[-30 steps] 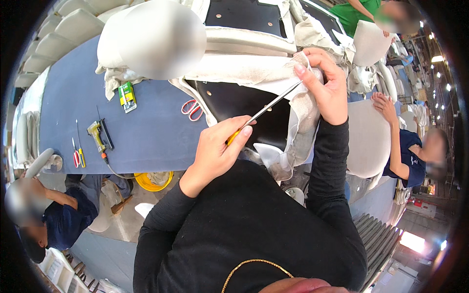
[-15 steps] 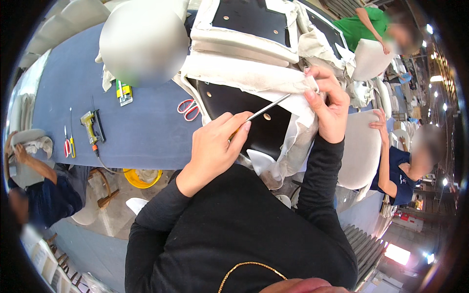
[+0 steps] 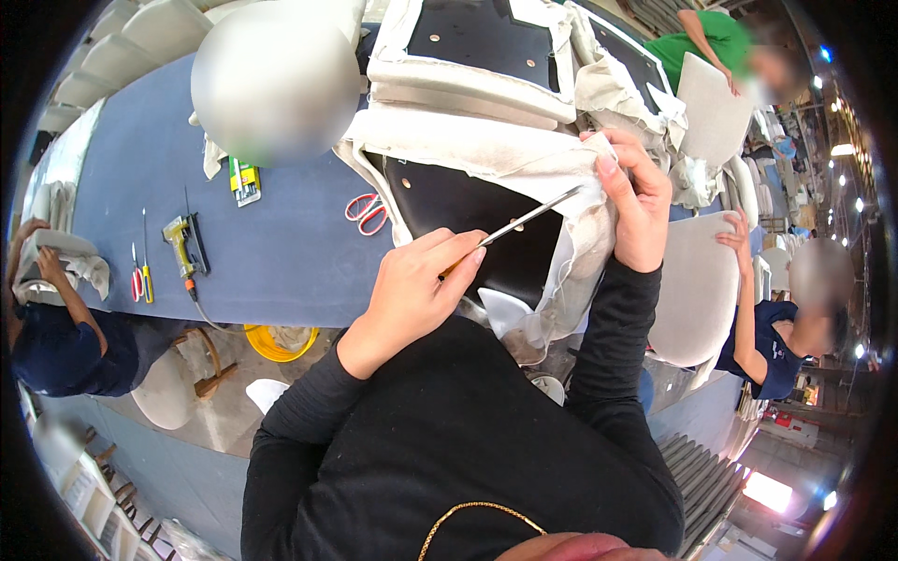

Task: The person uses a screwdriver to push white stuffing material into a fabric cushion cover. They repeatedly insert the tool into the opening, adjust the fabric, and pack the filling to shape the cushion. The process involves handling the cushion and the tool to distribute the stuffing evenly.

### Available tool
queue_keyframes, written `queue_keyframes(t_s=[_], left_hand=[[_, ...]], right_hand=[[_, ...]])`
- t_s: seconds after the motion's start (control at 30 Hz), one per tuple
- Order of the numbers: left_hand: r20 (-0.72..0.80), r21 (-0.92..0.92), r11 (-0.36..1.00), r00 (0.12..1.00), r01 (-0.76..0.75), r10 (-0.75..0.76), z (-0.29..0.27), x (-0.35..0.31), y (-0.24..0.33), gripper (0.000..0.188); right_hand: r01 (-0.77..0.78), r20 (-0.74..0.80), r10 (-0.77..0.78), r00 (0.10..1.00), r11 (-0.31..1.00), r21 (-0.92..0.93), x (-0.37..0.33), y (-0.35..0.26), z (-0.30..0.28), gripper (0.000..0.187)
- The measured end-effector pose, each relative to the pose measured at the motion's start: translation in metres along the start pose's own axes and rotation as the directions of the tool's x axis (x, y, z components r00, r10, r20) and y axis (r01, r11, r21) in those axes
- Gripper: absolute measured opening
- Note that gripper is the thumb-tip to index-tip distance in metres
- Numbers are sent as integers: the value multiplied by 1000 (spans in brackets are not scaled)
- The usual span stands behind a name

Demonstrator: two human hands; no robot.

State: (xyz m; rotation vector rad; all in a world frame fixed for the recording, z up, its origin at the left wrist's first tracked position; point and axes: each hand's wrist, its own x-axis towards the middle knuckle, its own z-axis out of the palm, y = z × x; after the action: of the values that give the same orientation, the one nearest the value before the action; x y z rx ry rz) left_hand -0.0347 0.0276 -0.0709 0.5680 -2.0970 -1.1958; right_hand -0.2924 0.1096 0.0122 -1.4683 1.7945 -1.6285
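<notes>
A cream upholstered seat pad with a black underside (image 3: 444, 201) lies in front of me, loose cream fabric (image 3: 496, 150) folded around its edges. My left hand (image 3: 412, 290) is closed around the handle of a screwdriver (image 3: 528, 217). Its long metal shaft slants up to the right, the tip close to the fabric at the pad's right corner. At that corner my right hand (image 3: 639, 201) pinches the fabric between thumb and fingers. Part of the screwdriver's handle is hidden inside my left hand.
Red-handled scissors (image 3: 367, 214) lie left of the pad on the blue table (image 3: 290, 220). Farther left are a staple gun (image 3: 184, 245) with a hose and another screwdriver (image 3: 147, 271). More pads (image 3: 472, 42) stand beyond. A yellow bucket (image 3: 281, 346) sits below. Co-workers handle seats on both sides.
The screwdriver's tip has moved slightly right and down, away from the fold. My right hand's fingers have shifted on the fabric corner. The co-worker at left has moved.
</notes>
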Motion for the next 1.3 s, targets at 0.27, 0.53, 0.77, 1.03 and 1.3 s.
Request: queue_keyframes(t_s=[0.27, 0.53, 0.77, 1.03, 1.3], left_hand=[[-72, -24, 1000, 997, 12, -14, 4, 3, 3, 19], [-33, 97, 994, 998, -42, 46, -32, 1, 18, 15], [69, 179, 984, 998, -9, -3, -62, -4, 49, 17], [243, 283, 959, 968, -4, -68, -89, 3, 87, 19], [286, 205, 976, 949, 78, -136, -106, -19, 74, 19]], right_hand=[[156, 101, -161, 982, 986, 54, -6, -2, -3, 13], [-15, 192, -37, 981, 966, 260, -26, 7, 0, 74], [79, 221, -148, 964, 953, 292, -55, 5, 13, 70], [167, 234, -248, 940, 933, 319, -73, -3, 15, 71], [108, 248, -204, 947, 929, 353, -75, -15, 18, 65]])
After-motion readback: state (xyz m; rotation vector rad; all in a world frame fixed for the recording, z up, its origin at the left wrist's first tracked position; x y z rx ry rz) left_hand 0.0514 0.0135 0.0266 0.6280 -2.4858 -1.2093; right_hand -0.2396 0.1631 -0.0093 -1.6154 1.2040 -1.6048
